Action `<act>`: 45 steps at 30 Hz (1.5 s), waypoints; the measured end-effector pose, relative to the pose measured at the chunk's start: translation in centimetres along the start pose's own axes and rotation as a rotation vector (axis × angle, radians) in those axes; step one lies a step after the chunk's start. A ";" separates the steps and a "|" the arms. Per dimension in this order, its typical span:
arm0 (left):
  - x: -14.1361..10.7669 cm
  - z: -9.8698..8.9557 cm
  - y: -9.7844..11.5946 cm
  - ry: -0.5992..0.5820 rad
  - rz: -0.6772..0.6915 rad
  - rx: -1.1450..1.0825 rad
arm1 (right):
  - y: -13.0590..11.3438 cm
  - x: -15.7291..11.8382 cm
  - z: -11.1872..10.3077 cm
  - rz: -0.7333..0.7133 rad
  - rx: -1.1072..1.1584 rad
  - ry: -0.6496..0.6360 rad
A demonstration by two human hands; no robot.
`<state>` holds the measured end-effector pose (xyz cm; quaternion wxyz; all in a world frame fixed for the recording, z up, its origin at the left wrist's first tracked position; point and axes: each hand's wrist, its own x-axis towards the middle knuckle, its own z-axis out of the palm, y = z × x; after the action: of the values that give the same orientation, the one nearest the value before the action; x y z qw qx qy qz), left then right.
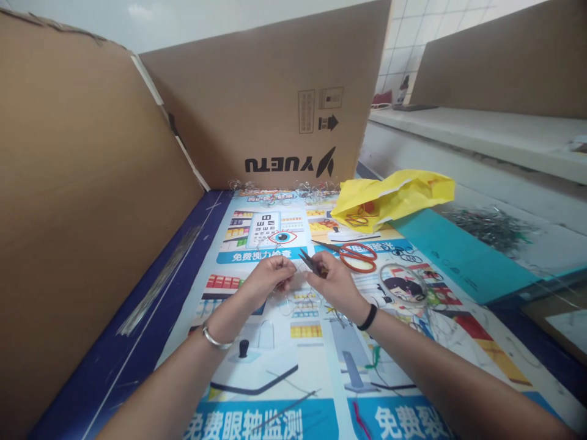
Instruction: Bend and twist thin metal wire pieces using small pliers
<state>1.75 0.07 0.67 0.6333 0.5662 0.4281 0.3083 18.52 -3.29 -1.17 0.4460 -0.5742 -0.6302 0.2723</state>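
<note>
My left hand (pixel 270 276) is closed in a pinch on a thin wire, which is hard to make out against the printed sheet. Close on its right, my right hand (pixel 338 288) grips a small pair of pliers (pixel 309 260), their dark pointed jaws aimed at the left fingertips. Whether the jaws touch the wire I cannot tell. Scissors (pixel 358 256) with orange handles lie just beyond the right hand. Loose bits of fine wire lie under and around both hands. To the right rests a round coil of wire (pixel 384 292).
Cardboard panels (pixel 220 116) wall in the left and back. A yellow bag (pixel 413 183) lies at the back right beside a teal board (pixel 463 260) and a heap of wire scraps (pixel 493 229). Straight wires (pixel 158 282) lie along the left. A printed sheet (pixel 316 366) covers the table.
</note>
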 end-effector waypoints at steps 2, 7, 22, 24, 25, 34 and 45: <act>0.0 0.1 0.1 0.003 0.000 0.047 | -0.3 -0.2 -0.2 -0.052 -0.114 0.024; -0.2 0.6 0.2 -0.031 -0.024 0.127 | -0.5 -0.4 -0.3 -0.218 -0.190 -0.002; -0.5 0.6 0.9 -0.165 -0.109 0.154 | -0.7 -0.4 -0.5 -0.302 -0.132 -0.040; -0.4 0.6 0.7 -0.173 -0.105 0.132 | -0.8 -0.4 -0.6 -0.296 -0.095 -0.084; -0.4 0.6 0.5 -0.176 -0.104 0.121 | -0.8 -0.3 -0.7 -0.286 -0.074 -0.112; 0.2 -0.4 0.2 -0.128 -0.033 0.219 | 0.2 2.1 -4.1 -0.359 -0.319 -0.144; 0.3 -1.1 0.7 -0.119 -0.062 0.249 | -0.1 1.1 -3.7 -0.695 -1.014 -0.117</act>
<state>0.93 0.93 1.32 0.5917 0.6443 0.4419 0.1989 21.72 -2.89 0.87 0.1447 -0.4600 -0.8550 -0.1912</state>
